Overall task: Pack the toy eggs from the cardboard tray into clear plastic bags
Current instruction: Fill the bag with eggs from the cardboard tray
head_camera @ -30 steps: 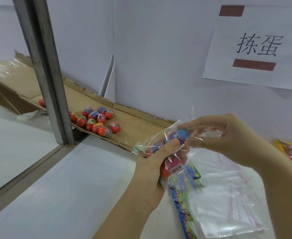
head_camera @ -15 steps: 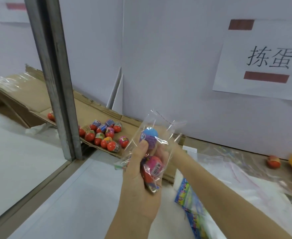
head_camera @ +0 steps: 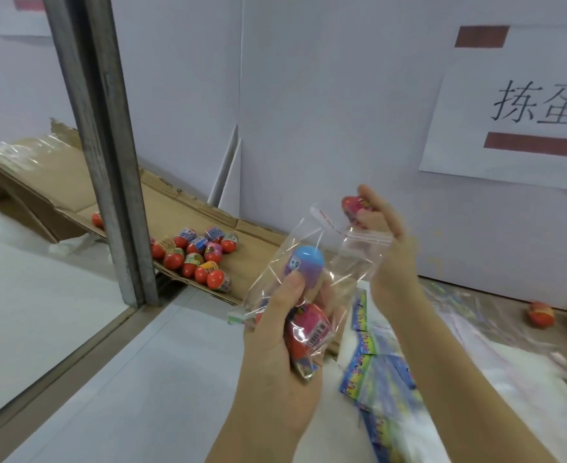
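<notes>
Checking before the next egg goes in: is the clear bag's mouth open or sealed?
Open. The clear bag has its red-striped top edge spread apart; the right hand holds one side, and the left hand grips it lower down.

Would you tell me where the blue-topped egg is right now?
In the head view, the blue-topped egg sits inside the clear bag held by the left hand, above a red egg.

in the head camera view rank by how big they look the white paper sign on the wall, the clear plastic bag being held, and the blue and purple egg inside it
1. White paper sign, though cut off at the frame's edge.
2. Clear plastic bag, nearer the camera, so its true size against the sign is unsure.
3. Blue and purple egg.
</notes>
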`<state>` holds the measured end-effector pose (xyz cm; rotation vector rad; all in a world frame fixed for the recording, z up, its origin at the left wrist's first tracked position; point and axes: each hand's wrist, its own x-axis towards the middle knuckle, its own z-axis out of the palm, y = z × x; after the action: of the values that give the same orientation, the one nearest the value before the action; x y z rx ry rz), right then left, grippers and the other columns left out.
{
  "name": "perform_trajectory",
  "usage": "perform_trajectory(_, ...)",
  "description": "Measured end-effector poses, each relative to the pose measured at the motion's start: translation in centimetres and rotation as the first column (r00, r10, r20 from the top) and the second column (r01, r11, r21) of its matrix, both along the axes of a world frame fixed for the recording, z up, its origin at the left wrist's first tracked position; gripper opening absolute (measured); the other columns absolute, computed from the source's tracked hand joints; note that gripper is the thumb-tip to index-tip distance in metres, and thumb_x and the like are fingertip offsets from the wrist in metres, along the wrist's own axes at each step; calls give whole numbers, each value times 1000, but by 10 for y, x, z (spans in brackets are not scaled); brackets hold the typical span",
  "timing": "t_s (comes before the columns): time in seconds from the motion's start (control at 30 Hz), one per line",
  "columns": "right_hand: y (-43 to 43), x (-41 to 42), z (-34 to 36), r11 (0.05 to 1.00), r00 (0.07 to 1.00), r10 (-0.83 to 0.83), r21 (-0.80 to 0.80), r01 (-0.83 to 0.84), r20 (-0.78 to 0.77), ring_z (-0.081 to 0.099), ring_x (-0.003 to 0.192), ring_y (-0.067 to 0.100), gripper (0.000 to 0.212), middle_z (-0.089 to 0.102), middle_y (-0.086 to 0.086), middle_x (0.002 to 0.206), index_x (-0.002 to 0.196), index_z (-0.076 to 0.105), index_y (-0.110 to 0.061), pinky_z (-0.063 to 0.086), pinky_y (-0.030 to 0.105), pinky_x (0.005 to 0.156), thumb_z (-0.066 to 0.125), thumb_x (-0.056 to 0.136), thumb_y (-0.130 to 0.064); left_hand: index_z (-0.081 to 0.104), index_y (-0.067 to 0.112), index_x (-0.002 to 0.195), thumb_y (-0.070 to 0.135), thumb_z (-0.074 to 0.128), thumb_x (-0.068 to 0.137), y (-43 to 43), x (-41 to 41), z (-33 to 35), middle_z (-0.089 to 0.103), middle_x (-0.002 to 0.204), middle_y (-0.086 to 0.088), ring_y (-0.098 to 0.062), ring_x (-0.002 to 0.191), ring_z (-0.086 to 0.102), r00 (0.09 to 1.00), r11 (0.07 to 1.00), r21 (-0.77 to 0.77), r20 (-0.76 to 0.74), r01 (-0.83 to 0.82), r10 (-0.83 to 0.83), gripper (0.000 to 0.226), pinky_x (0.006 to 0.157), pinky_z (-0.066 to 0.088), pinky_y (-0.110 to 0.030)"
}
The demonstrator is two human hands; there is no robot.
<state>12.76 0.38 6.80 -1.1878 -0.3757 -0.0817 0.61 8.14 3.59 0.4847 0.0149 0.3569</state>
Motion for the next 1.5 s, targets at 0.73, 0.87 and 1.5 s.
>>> perform_trajectory(0.73, -94, -72, 51, 672, 903, 307, -740, 18, 301, 68, 91, 3, 22, 74, -11, 91, 99, 72, -33, 50, 33, 90, 61, 81, -40, 80, 19, 87, 20, 75, 61, -20, -9, 2, 75, 101, -11, -22, 86, 74, 997, 982, 174, 3, 73, -75, 26, 61, 58, -25)
perform_trajectory(0.87, -96, -71, 50, 647, 902, 347, -762, -33, 256, 67, 94, 3, 20, 73, -12, 93, 98, 70, -32, 47, 29, 87, 64, 80, -37, 79, 19, 93, 19, 76, 65, -22, -6, -2, 74, 105, -12, -23, 92, 73, 998, 980, 192, 10, 53, -56, 28, 68, 58, -26)
perform_trajectory(1.5, -86, -58, 41, 852, 967, 50, -515, 89, 250, 61, 83, -4, 52, 58, -13, 98, 107, 57, -50, 47, 26, 73, 62, 58, -66, 80, 23, 87, 29, 78, 53, -22, -6, 0, 75, 102, -8, -21, 90, 73, 998, 986, 163, -56, 19, -9, 34, 69, 61, -29)
